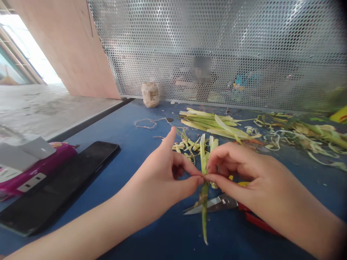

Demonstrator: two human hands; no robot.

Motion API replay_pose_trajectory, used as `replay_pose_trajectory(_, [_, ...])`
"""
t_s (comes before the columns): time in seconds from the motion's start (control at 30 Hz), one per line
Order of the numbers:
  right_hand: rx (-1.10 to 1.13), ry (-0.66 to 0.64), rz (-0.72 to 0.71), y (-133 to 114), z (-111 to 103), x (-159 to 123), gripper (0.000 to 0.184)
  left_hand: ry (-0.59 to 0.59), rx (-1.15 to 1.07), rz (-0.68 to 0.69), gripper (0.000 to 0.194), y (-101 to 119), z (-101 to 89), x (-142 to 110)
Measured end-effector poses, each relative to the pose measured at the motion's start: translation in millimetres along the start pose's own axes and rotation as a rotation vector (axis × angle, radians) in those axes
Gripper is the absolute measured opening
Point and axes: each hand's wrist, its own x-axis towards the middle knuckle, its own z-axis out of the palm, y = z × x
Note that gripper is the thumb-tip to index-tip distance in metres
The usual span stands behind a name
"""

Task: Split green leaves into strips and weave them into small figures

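A long leaf strip (205, 216), pale at its upper end and dark green at the lower, stands between my hands above the blue table. My left hand (162, 173) pinches it near the middle with thumb and forefinger. From the other side, the thumb and fingertips of my right hand (244, 173) close on the same spot, and the two sets of fingertips touch. Beneath lie scissors (217, 204), blades pointing left, their red handle partly hidden under my right hand. Small knotted pale-green pieces (187, 145) sit just beyond my fingers.
A bundle of leaf strips (208, 124) lies farther back, with tangled scraps (311, 135) to the right. At left are a black phone (62, 180) and a magenta power strip (46, 169). A wrapped jar (150, 94) stands near the perforated metal panel (162, 43); thin string (146, 124) lies before it.
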Motion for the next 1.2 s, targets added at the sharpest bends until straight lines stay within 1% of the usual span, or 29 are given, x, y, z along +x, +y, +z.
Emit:
replay_pose_trajectory(0.07, [-0.027, -0.015, -0.015, 0.3, -0.2, 0.3, 0.006, -0.014, -0.008, -0.001, 0.099, -0.8, -0.5, 0.8])
replay_pose_trajectory(0.17, [-0.042, -0.031, -0.032, 0.0, -1.3, 1.7, 0.007, -0.023, -0.009, 0.006, 0.097, -2.0, -0.6, 0.8])
replay_pose_trajectory(0.33, [-0.080, -0.086, -0.109, -0.6, -4.9, 2.9, 0.009, -0.041, 0.023, 0.011, 0.097, -1.9, -0.9, -0.1])
replay_pose_trajectory(0.47, [-0.153, -0.134, -0.236, -1.2, -6.7, 1.0, 0.016, -0.031, 0.054, 0.019, 0.098, -2.5, -1.6, 0.3])
replay_pose_trajectory(0.57, [-0.199, -0.139, -0.311, -2.2, -5.4, -0.9, 0.019, -0.036, 0.049, 0.033, 0.098, -3.3, -1.8, 0.4])
replay_pose_trajectory(0.63, [-0.217, -0.119, -0.310, -3.0, -3.8, -2.0, 0.021, -0.021, 0.043, 0.039, 0.098, -3.2, -1.3, -0.3])
replay_pose_trajectory(0.73, [-0.225, -0.063, -0.272, -4.3, -1.4, -3.4, 0.023, 0.001, 0.048, 0.049, 0.100, -1.4, -0.2, -1.9])
replay_pose_trajectory(0.83, [-0.229, -0.016, -0.262, -6.1, 0.1, -4.3, 0.026, 0.001, 0.042, 0.053, 0.101, 1.8, -0.6, -2.0])
replay_pose_trajectory(0.97, [-0.225, 0.071, -0.261, -8.4, 1.6, -4.4, 0.027, -0.045, -0.100, 0.016, 0.101, 3.9, -2.5, 1.0])
replay_pose_trajectory(1.07, [-0.220, 0.107, -0.292, -8.1, 3.0, -4.0, 0.026, -0.056, -0.200, 0.030, 0.102, 2.0, -2.7, 2.7])
replay_pose_trajectory(1.2, [-0.258, 0.135, -0.306, -5.7, 4.9, -4.6, 0.023, -0.059, -0.235, 0.047, 0.103, 0.2, -2.3, 2.6])
